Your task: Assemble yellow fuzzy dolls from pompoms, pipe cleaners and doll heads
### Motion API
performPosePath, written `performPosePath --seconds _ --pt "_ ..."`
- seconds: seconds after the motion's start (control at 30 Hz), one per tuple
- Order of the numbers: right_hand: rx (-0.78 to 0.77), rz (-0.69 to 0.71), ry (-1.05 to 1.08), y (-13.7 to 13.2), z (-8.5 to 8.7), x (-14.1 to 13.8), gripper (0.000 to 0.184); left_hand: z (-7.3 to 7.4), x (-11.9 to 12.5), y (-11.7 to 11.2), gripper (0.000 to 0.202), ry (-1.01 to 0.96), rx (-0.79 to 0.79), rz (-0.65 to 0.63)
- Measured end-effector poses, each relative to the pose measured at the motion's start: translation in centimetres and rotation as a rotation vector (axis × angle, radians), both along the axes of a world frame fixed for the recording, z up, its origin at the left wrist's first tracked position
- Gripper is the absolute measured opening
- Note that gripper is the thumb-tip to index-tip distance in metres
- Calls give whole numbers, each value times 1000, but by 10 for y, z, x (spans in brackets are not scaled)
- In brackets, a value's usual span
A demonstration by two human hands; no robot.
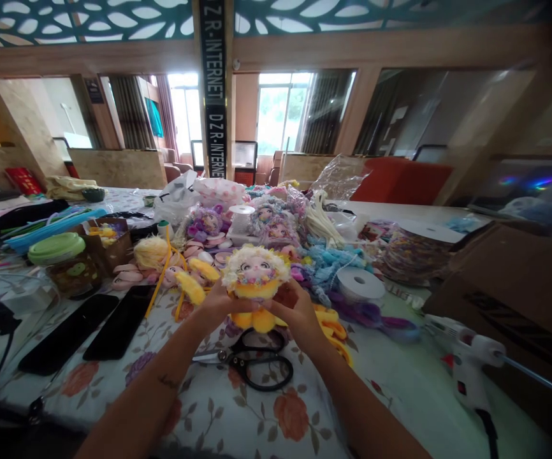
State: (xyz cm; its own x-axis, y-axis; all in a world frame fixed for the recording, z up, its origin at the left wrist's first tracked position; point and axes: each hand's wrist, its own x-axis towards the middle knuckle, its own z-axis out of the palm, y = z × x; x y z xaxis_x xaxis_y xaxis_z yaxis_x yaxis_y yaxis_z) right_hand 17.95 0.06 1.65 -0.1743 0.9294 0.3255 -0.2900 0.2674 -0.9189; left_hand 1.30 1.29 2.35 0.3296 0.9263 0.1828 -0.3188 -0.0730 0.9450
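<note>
The doll [255, 271] is between the left hand [219, 302] and the right hand [297, 312], behind the scissors [236, 361] on the counter [238, 433]. Two phones [120, 324] lie left, a jar [68, 268] behind them. A spool [364, 290] lies right of the doll; farther right, a glue gun [470, 366] beside a box [519, 299].

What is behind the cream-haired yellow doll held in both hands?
Behind the cream-haired yellow doll show a white round spool and a fluffy purple doll. Whatever lies directly behind the held doll's head and body is covered.
</note>
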Motion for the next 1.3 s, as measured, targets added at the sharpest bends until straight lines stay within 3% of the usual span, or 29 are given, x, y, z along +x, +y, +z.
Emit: performPosePath --seconds 0.37,0.67,0.83,0.93,1.07,1.17,1.3 --pt "68 -85 -44 5 -7 1 59 1 -5 0 52 0 -4 -31" --pt "-41 -167 13 2 3 2 38 7 4 -7 56 -83 -92 -15" --pt "-105 -263 -68 6 -3 2 51 4 6 -5 48 -143 -133 -34" --pt "-112 -206 -130 7 -6 -1 54 0 6 -3 40 -129 -135 -60" --pt "-121 -132 -142 5 -6 -4 43 -4 7 -3 37 -119 -162 -80" --pt "-139 -137 -96 3 -4 -5 40 -6 8 -1 44 -130 -183 -93" --pt "-165 -77 -30 1 -2 -4 50 -9 8 2 60 -127 -170 -115"
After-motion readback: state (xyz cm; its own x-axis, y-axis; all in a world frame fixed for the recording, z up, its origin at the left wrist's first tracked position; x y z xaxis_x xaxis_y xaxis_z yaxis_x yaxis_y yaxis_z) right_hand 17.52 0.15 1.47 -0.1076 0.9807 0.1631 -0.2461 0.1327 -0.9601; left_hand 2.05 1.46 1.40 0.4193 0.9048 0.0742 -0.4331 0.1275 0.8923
